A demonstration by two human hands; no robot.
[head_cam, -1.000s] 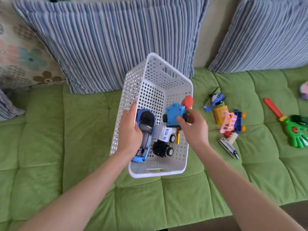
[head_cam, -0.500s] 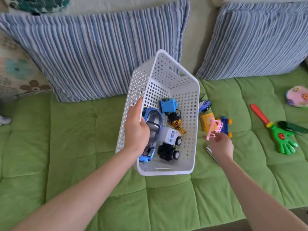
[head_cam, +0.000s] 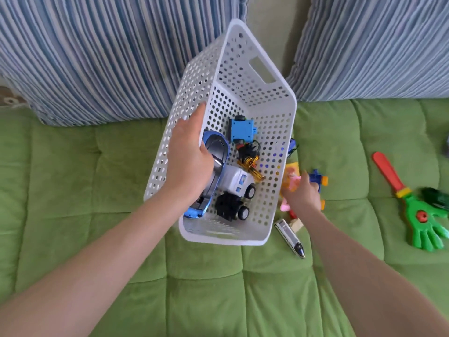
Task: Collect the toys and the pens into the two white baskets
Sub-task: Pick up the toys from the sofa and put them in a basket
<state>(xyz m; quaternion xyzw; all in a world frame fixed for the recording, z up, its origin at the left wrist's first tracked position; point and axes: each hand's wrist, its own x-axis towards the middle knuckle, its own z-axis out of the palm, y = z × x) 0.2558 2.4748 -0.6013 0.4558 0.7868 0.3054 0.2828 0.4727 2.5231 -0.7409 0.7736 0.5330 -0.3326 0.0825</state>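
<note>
My left hand has the white basket by its left wall, fingers clamped over the rim. The basket sits tipped above the green couch, near end low. I'd say that tilt is why the load has slid toward me. Inside are a blue car, a white truck, a black truck and a blue block car.

My right hand is down on the couch seat just beside the basket's right wall. Its fingers are curled on a pink toy, though the blur makes that grip hard to read. A blue block touches the hand's far side, and a toy train lies near the basket's front corner.

A green hand clapper waits well apart, toward the seat's right edge. Holding the basket this close makes each drop short. I see no pens and no second basket, so there is plenty left.
</note>
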